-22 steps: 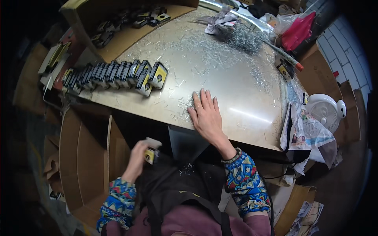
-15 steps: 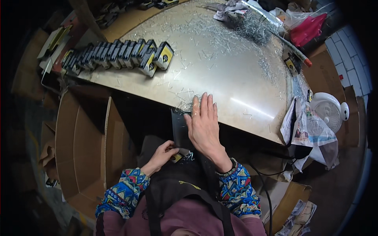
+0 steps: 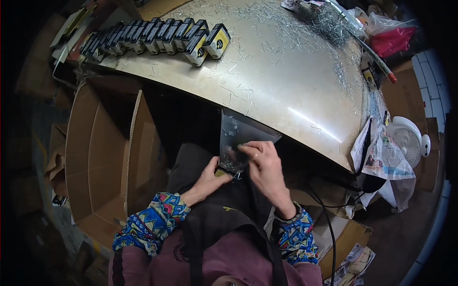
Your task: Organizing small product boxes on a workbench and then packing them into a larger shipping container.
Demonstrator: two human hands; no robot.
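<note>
My left hand (image 3: 210, 180) grips a small black and yellow box (image 3: 220, 172), mostly hidden by its fingers, under the lower end of a grey chute (image 3: 231, 128). That chute hangs from the table's front edge, with small wire hooks scattered inside it. A few hooks (image 3: 236, 176) poke out at the box. Over the chute's right side is my right hand (image 3: 265, 167), its fingers curled inward and closed. Whether anything is pinched there I cannot make out.
Several black and yellow boxes (image 3: 217, 42) stand in a row at the table's (image 3: 191, 78) far left. Loose wire hooks (image 3: 324, 24) are heaped at its back right. A divided cardboard carton (image 3: 86, 157) sits at left. A white fan (image 3: 400, 133) and newspaper (image 3: 381, 152) are at right.
My right hand has come off the tabletop down to the chute, its flat fingers now curled. Fewer hooks lie at the table edge; several are in the chute. My left hand and box moved up against the chute.
</note>
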